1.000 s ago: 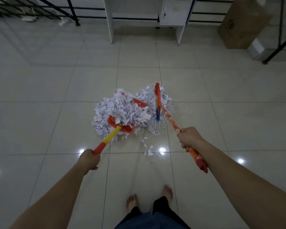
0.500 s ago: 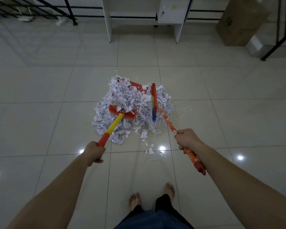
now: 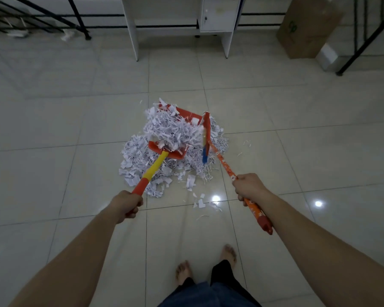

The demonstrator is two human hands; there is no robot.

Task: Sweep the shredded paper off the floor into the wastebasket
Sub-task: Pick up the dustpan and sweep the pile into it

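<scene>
I hold the red plastic dustpan (image 3: 182,120) by its yellow-and-red handle in my left hand (image 3: 126,203), my right hand (image 3: 248,188) gripping the orange broom (image 3: 222,161). White shredded paper (image 3: 175,134) heaps on the pan, more lying around it on the floor (image 3: 53,129). I judge I'm mid-scoop; next, carry it level to a wastebasket I cannot see.

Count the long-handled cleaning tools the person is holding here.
2: the dustpan, its handle gripped by the left hand, and the broom beside it, gripped by the right hand.

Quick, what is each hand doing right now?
Left hand: grips the dustpan handle.
Right hand: grips the broom handle.
</scene>
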